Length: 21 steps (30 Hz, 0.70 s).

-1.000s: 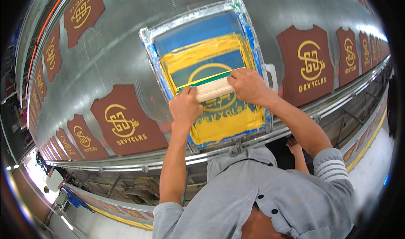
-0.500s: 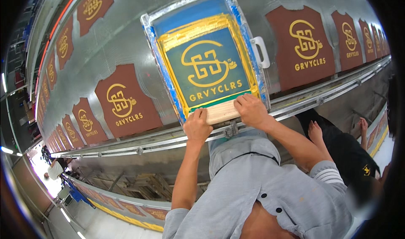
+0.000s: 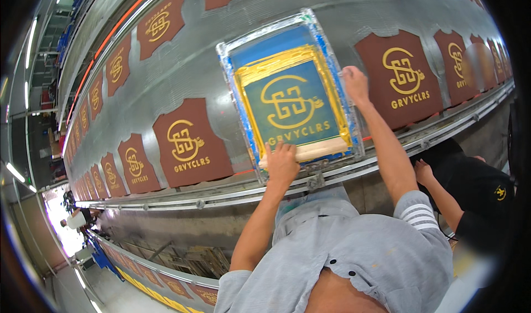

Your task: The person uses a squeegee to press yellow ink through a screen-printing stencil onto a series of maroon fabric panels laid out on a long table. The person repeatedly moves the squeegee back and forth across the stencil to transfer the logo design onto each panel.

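Note:
A silk-screen frame (image 3: pixel 228 76) with blue-and-silver taped edges lies on the long grey table. Its blue mesh (image 3: pixel 265 100) has yellow ink around it and shows a yellow emblem with lettering. Along the mesh's near edge rests a squeegee (image 3: pixel 325 148) with a pale wooden grip. My left hand (image 3: pixel 282 161) is closed on the left part of that grip. At the frame's right side my right hand (image 3: pixel 354 84) is closed around the white side handle, which it mostly hides.
Brown garment pieces with yellow prints lie in rows, one left (image 3: pixel 193 136) and one right (image 3: pixel 401 78) of the frame. A metal rail (image 3: pixel 221 201) edges the table on my side. Close at right stands a person in black (image 3: pixel 470 188); another person (image 3: pixel 77 219) is far left.
My right hand has let go of the squeegee and moved up to the frame's side handle. My left hand stays on the squeegee. The whole view has shifted slightly.

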Each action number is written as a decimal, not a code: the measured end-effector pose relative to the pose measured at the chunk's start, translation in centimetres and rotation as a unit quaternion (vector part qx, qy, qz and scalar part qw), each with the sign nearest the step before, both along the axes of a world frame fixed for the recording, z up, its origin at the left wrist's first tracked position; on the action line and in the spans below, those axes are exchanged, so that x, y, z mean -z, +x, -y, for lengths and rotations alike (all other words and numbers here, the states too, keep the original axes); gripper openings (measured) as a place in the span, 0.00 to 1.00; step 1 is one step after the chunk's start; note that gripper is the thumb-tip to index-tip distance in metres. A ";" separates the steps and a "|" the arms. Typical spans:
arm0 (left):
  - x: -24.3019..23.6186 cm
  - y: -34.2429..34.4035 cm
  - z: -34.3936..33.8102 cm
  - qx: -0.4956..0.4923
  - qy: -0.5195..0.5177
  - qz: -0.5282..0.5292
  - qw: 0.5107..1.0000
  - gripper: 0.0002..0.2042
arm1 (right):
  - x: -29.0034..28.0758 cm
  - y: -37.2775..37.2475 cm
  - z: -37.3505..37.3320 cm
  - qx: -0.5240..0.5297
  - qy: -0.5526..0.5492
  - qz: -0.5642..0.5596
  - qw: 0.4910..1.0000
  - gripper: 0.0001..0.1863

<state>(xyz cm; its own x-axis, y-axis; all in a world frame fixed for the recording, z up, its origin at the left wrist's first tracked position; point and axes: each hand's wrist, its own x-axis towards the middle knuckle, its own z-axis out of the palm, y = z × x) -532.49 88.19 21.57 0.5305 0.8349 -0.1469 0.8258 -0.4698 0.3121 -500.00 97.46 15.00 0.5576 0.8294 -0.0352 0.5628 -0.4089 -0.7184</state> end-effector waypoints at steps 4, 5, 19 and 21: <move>-2.2 -2.7 -0.3 -0.024 -0.015 0.047 0.999 0.13 | -5.3 -1.6 -0.4 0.008 0.069 0.010 0.998 0.16; -2.4 -3.3 -0.5 -0.022 -0.004 0.057 0.998 0.12 | -6.9 -3.0 -0.6 0.024 0.068 0.008 0.997 0.16; -2.2 -35.6 -7.1 -0.021 -0.011 -0.039 0.999 0.16 | -2.6 -37.7 -6.1 0.050 0.098 -0.145 0.983 0.14; -2.1 -37.2 -7.4 -0.011 -0.021 -0.039 0.999 0.15 | -3.3 -39.6 -5.9 0.062 0.069 -0.149 0.985 0.14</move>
